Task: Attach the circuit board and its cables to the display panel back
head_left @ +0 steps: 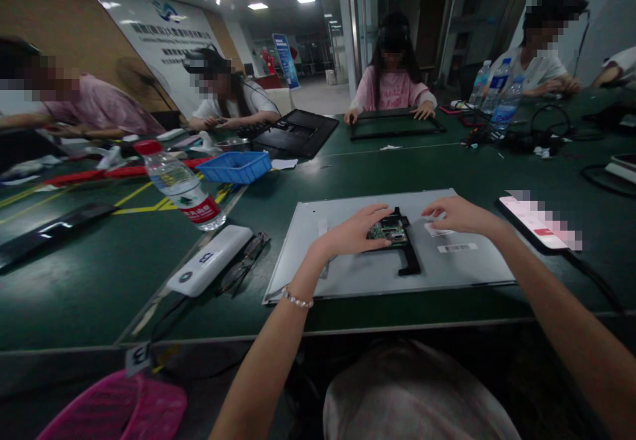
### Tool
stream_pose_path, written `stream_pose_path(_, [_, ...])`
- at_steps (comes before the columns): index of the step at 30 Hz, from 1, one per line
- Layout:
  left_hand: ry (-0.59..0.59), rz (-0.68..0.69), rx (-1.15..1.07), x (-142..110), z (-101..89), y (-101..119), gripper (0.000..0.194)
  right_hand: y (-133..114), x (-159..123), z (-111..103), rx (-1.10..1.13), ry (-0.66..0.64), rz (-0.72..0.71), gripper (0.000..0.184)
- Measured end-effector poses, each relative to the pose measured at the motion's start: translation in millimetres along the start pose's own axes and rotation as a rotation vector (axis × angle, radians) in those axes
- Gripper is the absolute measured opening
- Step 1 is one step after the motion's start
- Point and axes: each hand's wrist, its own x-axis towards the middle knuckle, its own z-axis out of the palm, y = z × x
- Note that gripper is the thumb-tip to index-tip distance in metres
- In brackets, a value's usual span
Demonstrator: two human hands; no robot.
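A grey metal panel (pixel 348 274) lies flat on the green table in front of me. On its middle sits a small green circuit board (pixel 386 230) in a black bracket (pixel 408 254). My left hand (pixel 355 231) rests on the board's left side, fingers curled around its edge. My right hand (pixel 454 215) lies just right of the board, fingertips pressed down on a white label (pixel 437 230) on the panel. A barcode sticker (pixel 457 248) is stuck below it.
A phone (pixel 539 224) with a cable lies right of the panel. A water bottle (pixel 181 188), white power bank (pixel 209 261) and glasses (pixel 246 262) lie left. A blue tray (pixel 234 167) sits beyond. Several other people work around the table. A pink basket (pixel 119 413) is below the table's edge.
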Motion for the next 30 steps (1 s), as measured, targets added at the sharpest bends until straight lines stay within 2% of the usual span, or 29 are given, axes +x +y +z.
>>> stream_pose_path(6, [0.025,0.098,-0.008,8.1,4.0,7.7,0.048,0.4,-6.3,6.4,0.054,-0.062,0.02,0.027])
stream_pose_path(11, [0.035,0.098,-0.004,7.6,6.1,5.5,0.045,-1.3,-10.1,6.3,0.115,0.008,0.107,0.019])
stream_pose_path(14, [0.041,0.088,-0.007,7.1,5.7,5.8,0.045,0.9,-13.6,8.9,0.263,0.082,0.187,0.021])
stream_pose_path(17, [0.047,0.087,-0.013,7.0,3.9,8.7,0.044,1.5,-14.6,14.4,0.451,0.101,0.224,0.024])
stream_pose_path(25, [0.052,0.075,0.005,8.3,5.4,13.8,0.042,-17.5,-14.5,25.1,0.666,0.064,0.23,0.018])
stream_pose_path(30, [0.048,0.077,0.023,7.8,7.2,12.4,0.044,-13.0,-12.8,28.9,0.587,0.12,0.182,0.015])
